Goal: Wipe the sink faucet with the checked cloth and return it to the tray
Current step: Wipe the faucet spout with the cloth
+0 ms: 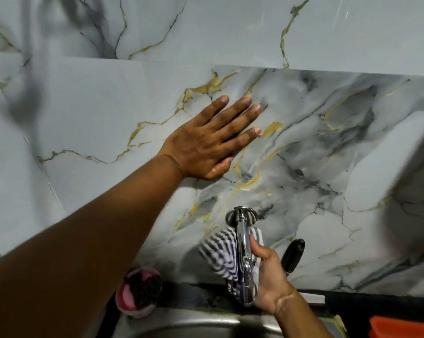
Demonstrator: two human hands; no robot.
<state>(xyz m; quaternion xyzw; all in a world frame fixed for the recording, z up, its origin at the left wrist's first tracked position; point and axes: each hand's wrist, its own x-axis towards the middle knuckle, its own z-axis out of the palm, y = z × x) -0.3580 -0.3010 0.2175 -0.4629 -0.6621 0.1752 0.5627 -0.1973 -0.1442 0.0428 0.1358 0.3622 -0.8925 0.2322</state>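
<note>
Pink bowl [138,292]: sits at the back left corner of the sink, holding a dark scrubber; apart from both hands and no part of this step.
Left hand [206,140]: pressed flat against the marble wall tiles [84,113] well above the tap, fingers spread apart, holding nothing; it looks like a brace for balance.
Sink [194,325]: steel rim and basin at the bottom edge, directly under the spout.
Checked cloth [220,254]: black-and-white, bunched around the faucet body, showing on its left side and a little above the right hand's fingers; blurred, which suggests rubbing.
Faucet [244,252]: chrome, wall-mounted, its round flange against the tiles and its spout running down toward the basin.
Right hand [267,279]: fingers clamped on the cloth, which is pressed to the right side and underside of the faucet; the thumb cannot be seen clearly.
Black handle [292,254]: a dark lever just right of the right hand, probably the tap's own, not touched.
Orange tray [406,326]: only 1 corner shows at the lower right edge, near the sink and well apart from the cloth; I take it for the tray named in the task.
Step in hand: step 1 of 2, wiping the faucet; the return to the tray is not yet done.
Next move, as judged: work the cloth along the spout and flange, keep the grip closed so no fold drops into the basin, then carry it right and down to the tray and let go there.
</note>
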